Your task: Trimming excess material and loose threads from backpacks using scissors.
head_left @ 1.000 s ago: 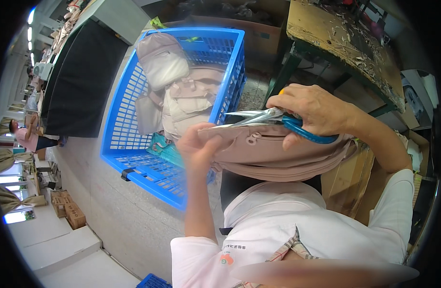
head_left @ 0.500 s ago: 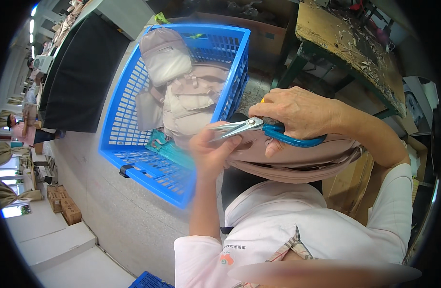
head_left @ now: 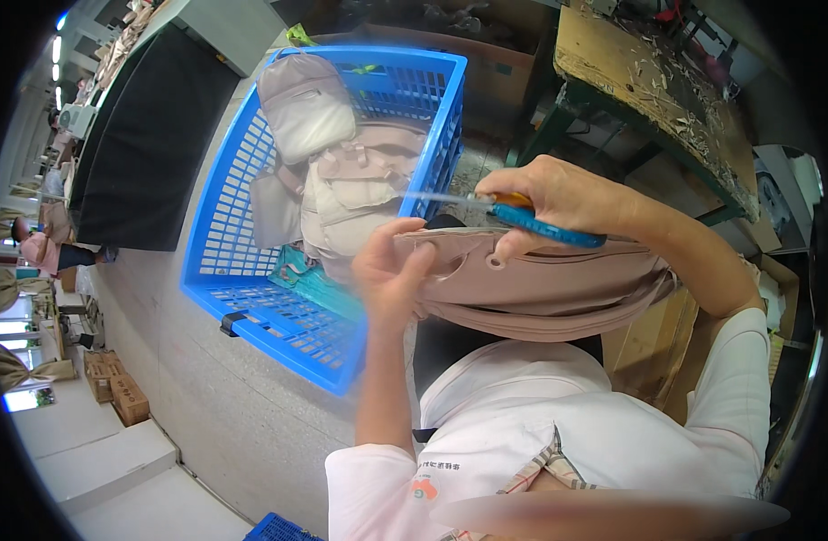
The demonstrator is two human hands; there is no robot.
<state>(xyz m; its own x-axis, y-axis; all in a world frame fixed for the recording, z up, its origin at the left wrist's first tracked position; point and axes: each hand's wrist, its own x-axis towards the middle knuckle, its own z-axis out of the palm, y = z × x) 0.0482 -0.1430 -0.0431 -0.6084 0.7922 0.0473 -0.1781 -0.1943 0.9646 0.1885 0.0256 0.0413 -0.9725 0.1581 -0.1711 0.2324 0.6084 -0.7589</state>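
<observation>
Behind the hands on the concrete floor, a blue plastic basket holding more beige bags; at upper right, a worn wooden desk littered with scraps. Held up between both hands, just above the lap, a beige fabric bag. Left hand pinching its left edge, fingers clamped on the cloth. Right hand closed round blue-handled snips, blades at the top seam. Trimming step in hand, by the look of it; next calls for keeping the seam taut and placing the blades finely.
</observation>
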